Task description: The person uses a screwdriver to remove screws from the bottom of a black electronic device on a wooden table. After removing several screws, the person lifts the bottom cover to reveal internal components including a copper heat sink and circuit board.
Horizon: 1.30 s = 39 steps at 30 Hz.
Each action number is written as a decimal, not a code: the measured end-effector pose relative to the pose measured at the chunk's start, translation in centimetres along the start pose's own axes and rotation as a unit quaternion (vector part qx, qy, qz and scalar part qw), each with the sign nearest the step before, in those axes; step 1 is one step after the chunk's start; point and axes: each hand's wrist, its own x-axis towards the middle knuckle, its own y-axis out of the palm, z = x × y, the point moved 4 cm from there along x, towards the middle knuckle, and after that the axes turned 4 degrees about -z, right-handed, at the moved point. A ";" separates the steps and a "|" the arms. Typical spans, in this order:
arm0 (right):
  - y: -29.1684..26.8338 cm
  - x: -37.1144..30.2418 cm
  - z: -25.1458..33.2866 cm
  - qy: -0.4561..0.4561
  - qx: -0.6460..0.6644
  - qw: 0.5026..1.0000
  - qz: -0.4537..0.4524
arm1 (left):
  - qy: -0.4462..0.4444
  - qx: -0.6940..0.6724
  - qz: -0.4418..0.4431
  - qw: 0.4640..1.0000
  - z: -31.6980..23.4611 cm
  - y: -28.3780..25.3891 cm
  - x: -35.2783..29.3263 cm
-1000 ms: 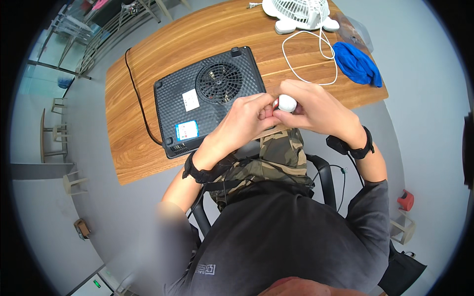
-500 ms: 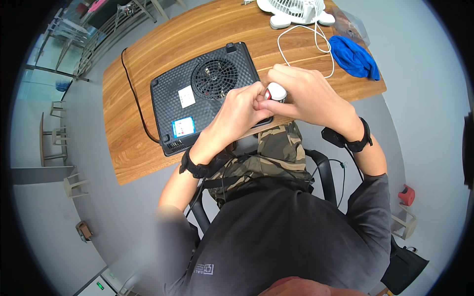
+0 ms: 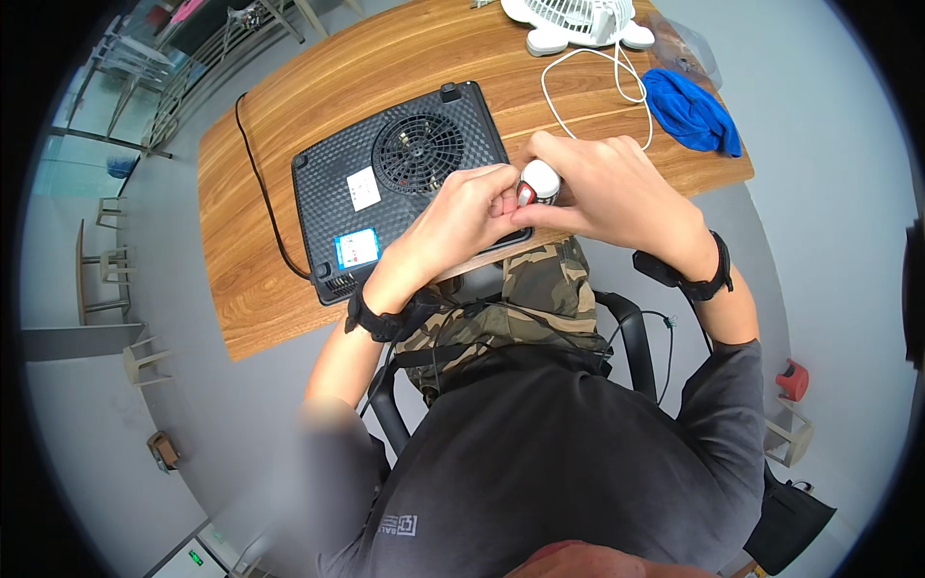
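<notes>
Grey floor (image 3: 193, 385) spreads around a wooden surface (image 3: 289, 116), with stools (image 3: 101, 265) and metal racks (image 3: 202, 58) at the left. On the surface lies a black appliance (image 3: 385, 193), underside up, fan grille showing, its black cord (image 3: 255, 183) trailing left. Farther off stand a white fan (image 3: 578, 19) with its white cable (image 3: 588, 87), and a blue cloth (image 3: 689, 111). At the near edge, the right hand (image 3: 617, 197) grips a small white bottle (image 3: 540, 178); the left hand (image 3: 462, 217) pinches at its side.
</notes>
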 end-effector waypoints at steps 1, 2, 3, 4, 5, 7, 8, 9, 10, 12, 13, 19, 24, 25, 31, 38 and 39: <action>0.2 0.0 0.2 0.006 -0.016 1.000 -0.003 | 0.004 -0.004 -0.012 1.000 -0.1 0.1 0.0; 0.6 0.0 0.5 0.012 -0.032 0.999 -0.005 | 0.008 -0.008 -0.025 1.000 -0.2 0.3 -0.1; 0.9 0.0 0.6 0.018 -0.048 0.999 -0.008 | 0.012 -0.013 -0.038 0.999 -0.3 0.4 -0.2; 1.1 0.1 0.5 -0.003 -0.016 1.000 -0.014 | -0.002 -0.012 -0.036 0.999 -0.2 0.5 -0.3; 1.1 0.2 0.2 -0.024 0.015 0.999 -0.020 | -0.017 -0.012 -0.034 0.999 0.0 0.5 -0.3; 1.1 0.4 0.0 -0.065 0.069 0.995 -0.024 | -0.031 -0.010 -0.019 0.999 -0.1 0.4 -0.2; 1.0 0.5 0.0 -0.085 0.091 0.992 -0.020 | -0.030 -0.008 -0.007 1.000 -0.5 0.1 0.1; 0.9 0.5 0.1 -0.105 0.113 0.988 -0.017 | -0.028 -0.007 0.006 1.000 -0.9 -0.1 0.4; 0.8 0.4 0.1 -0.099 0.105 0.990 0.002 | -0.019 -0.005 0.006 1.000 -1.2 -0.2 0.4; 0.3 0.3 0.4 -0.085 0.088 0.992 0.041 | -0.001 -0.003 0.008 1.000 -1.7 -0.3 0.4; 0.2 0.3 0.5 -0.091 0.083 0.992 0.016 | -0.038 0.028 0.032 0.998 -1.1 0.0 0.2; 0.3 0.4 0.7 -0.007 -0.043 0.999 -0.024 | -0.009 -0.007 -0.033 0.999 -0.3 0.5 0.6; 0.0 0.0 0.7 -0.114 -0.006 0.992 -0.050 | -0.065 0.006 0.030 0.997 -1.0 -0.4 0.7; -0.2 -0.2 0.8 -0.125 -0.005 0.991 -0.052 | -0.077 -0.006 0.039 0.996 -1.2 -0.7 0.7; -1.4 0.3 0.4 0.011 -0.048 0.999 0.015 | -0.021 0.020 0.008 1.000 -1.1 -0.2 1.0; -0.6 -0.3 0.6 -0.125 -0.003 0.992 -0.032 | -0.060 0.043 0.029 0.997 -1.6 -0.2 1.3; -0.9 -0.4 0.6 -0.139 0.006 0.990 -0.018 | -0.058 0.053 0.045 0.996 -1.9 -0.2 1.4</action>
